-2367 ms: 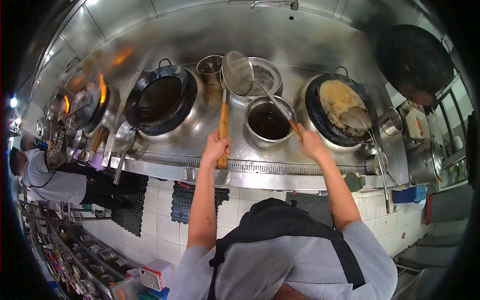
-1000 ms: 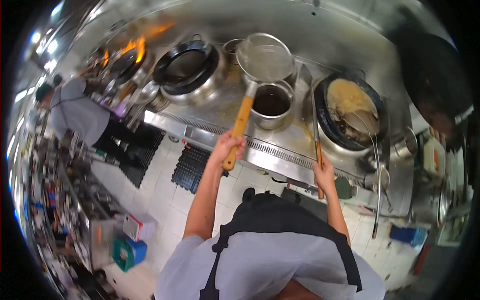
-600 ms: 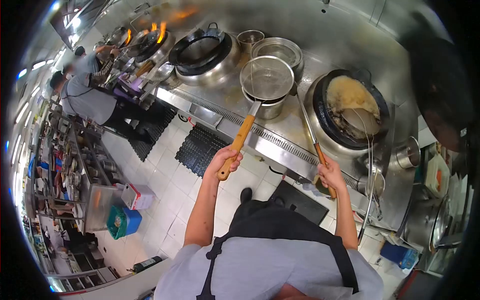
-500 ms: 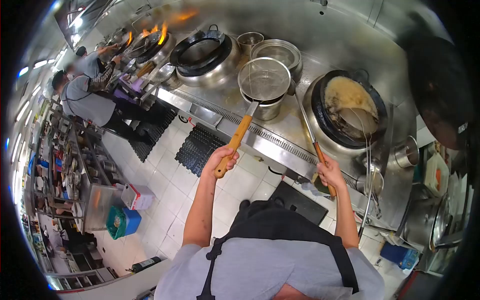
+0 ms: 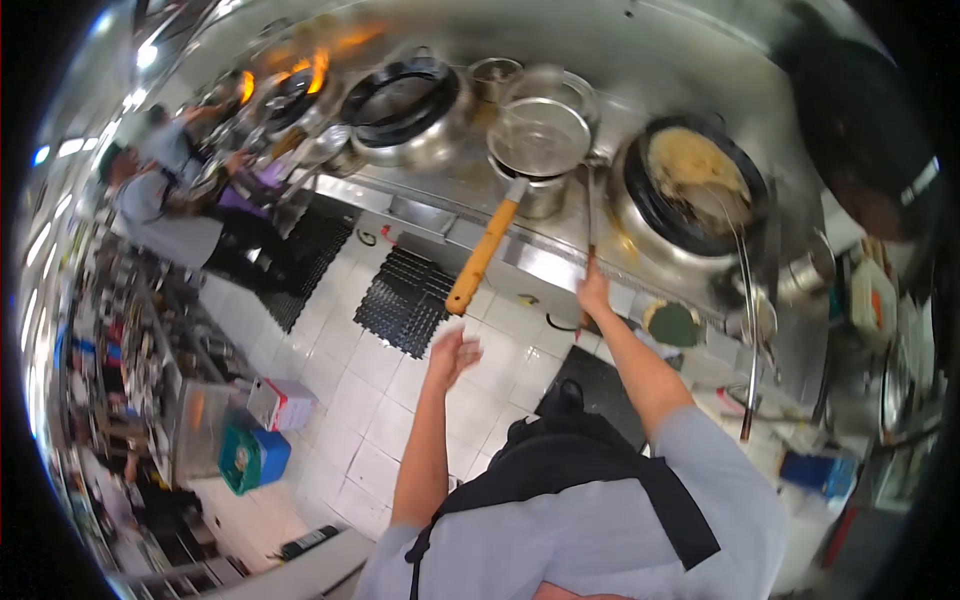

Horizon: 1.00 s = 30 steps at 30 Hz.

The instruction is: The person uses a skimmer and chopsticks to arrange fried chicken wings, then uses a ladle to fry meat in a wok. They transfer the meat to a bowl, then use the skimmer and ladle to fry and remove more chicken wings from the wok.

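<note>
My left hand (image 5: pixel 455 357) is open and empty, just below the end of the strainer's wooden handle (image 5: pixel 485 255). The round mesh strainer (image 5: pixel 540 136) rests on a metal pot (image 5: pixel 541 197). My right hand (image 5: pixel 593 290) is closed around the handle of a long metal utensil (image 5: pixel 591 205), whose head lies beside the strainer. On the right, a wok (image 5: pixel 640 205) holds foamy, light brown liquid (image 5: pixel 697 160), with a wire skimmer (image 5: pixel 715 207) resting in it and its long handle (image 5: pixel 748 340) reaching over the counter's front edge.
An empty-looking wok (image 5: pixel 400 105) sits left of the pots. Flames (image 5: pixel 318 72) rise at farther burners, where two people (image 5: pixel 165 215) stand. Black mats (image 5: pixel 400 300) lie on the tiled floor. A blue bin (image 5: pixel 270 457) stands at lower left.
My left hand has let go of the strainer handle, and the strainer has shifted slightly right. My right hand has moved left and up with its utensil. The view has shifted slightly.
</note>
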### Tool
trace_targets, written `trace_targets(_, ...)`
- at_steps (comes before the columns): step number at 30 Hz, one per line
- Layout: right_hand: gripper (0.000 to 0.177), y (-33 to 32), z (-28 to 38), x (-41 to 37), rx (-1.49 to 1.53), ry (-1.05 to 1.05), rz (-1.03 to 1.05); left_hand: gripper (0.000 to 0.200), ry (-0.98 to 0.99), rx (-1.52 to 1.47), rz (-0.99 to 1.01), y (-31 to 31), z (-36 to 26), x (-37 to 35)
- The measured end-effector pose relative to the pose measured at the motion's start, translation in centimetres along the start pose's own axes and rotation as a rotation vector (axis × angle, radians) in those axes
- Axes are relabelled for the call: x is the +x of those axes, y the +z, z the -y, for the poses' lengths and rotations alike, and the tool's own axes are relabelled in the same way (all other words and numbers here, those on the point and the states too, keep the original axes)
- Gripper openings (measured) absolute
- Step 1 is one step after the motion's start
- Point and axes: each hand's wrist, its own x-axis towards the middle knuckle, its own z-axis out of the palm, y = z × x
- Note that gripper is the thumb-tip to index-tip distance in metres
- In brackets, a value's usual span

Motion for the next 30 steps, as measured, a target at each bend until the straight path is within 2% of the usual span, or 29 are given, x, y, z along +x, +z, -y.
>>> trace_targets(2,0.067,1.9,-0.8,-0.9,-0.05,-0.006,0.076,0.035,-0.027,0.318,-0.077,-7.9,11.4,-3.1)
trace_targets(3,0.062,0.7,0.4,-2.4,-0.052,-0.007,0.081,0.033,-0.159,0.431,-0.143,-12.8,17.8,-5.5)
trace_targets(4,0.057,-1.3,2.1,-4.2,-0.058,-0.01,0.086,0.04,-0.224,0.659,-0.054,-19.3,25.1,-8.8)
trace_targets(5,0.05,-2.4,2.7,-6.7,0.015,-0.031,0.017,0.038,-0.303,0.851,0.01,-22.2,28.3,-12.1)
trace_targets(7,0.04,-5.1,2.9,-12.9,0.094,-0.086,-0.063,0.035,-0.454,1.016,0.06,-24.9,31.3,-16.8)
trace_targets(9,0.026,-6.9,1.5,-20.0,0.102,-0.16,0.01,0.032,-0.531,1.041,0.055,-25.7,32.3,-19.3)
trace_targets(10,0.026,-8.2,0.0,-23.4,0.079,-0.069,0.277,0.031,-0.555,1.045,0.05,-26.0,32.5,-20.2)
trace_targets(11,0.021,-8.6,-3.8,-27.0,0.069,-0.164,0.464,0.029,-0.553,1.036,0.044,-26.1,32.8,-20.4)
trace_targets(12,0.025,-9.5,-6.9,-31.0,-0.046,-0.007,0.75,0.028,-0.54,1.016,0.038,-26.1,33.1,-20.5)
trace_targets(14,0.038,-9.5,-18.4,-39.7,-0.295,0.336,1.021,0.025,-0.501,0.979,0.022,-26.2,33.4,-20.0)
trace_targets(15,0.033,-11.1,-22.2,-43.4,-0.59,0.286,1.112,0.023,-0.469,0.947,0.01,-26.1,33.4,-19.5)
trace_targets(16,0.027,-13.7,-22.9,-45.8,-0.496,0.799,1.088,0.022,-0.442,0.924,0.0,-26.1,33.6,-19.2)
trace_targets(18,0.02,-19.6,-19.1,-46.5,-0.385,1.074,1.111,0.019,-0.326,0.804,-0.037,-25.9,33.6,-17.2)
trace_targets(21,0.017,-22.2,-20.9,-43.1,0.037,1.153,1.117,0.015,-0.066,0.423,-0.113,-24.3,30.9,-10.8)
trace_targets(22,0.015,-24.1,-18.4,-39.8,0.1,1.065,1.002,0.014,-0.006,0.303,-0.148,-23.3,28.8,-8.4)
trace_targets(23,0.014,-24.8,-18.3,-37.1,0.046,0.774,0.875,0.015,-0.071,0.16,-0.222,-20.8,24.7,-6.0)
trace_targets(24,0.013,-24.6,-19.2,-33.3,-0.162,0.546,0.702,0.018,-0.079,0.166,-0.231,-17.4,19.7,-4.5)
trace_targets(25,0.015,-25.8,-17.9,-29.6,-0.267,0.249,0.306,0.018,0.01,0.201,-0.195,-15.1,16.2,-3.3)
trace_targets(26,0.02,-27.8,-13.8,-25.7,-0.371,0.041,-0.1,0.018,0.046,0.254,-0.18,-12.3,12.5,-3.1)
trace_targets(27,0.018,-29.7,-11.1,-22.2,-0.304,0.196,-0.263,0.016,0.096,0.296,-0.159,-10.4,10.2,-2.9)
trace_targets(28,0.022,-32.2,-9.7,-18.9,-0.393,0.198,-0.239,0.015,0.139,0.34,-0.132,-8.8,8.6,-2.8)
trace_targets(29,0.036,-34.6,-6.0,-16.3,-0.398,0.239,-0.302,0.016,0.153,0.388,-0.113,-8.2,8.3,-2.6)
trace_targets(30,0.044,-35.7,-5.3,-14.0,-0.468,0.244,-0.31,0.016,0.165,0.434,-0.093,-7.3,8.0,-2.5)
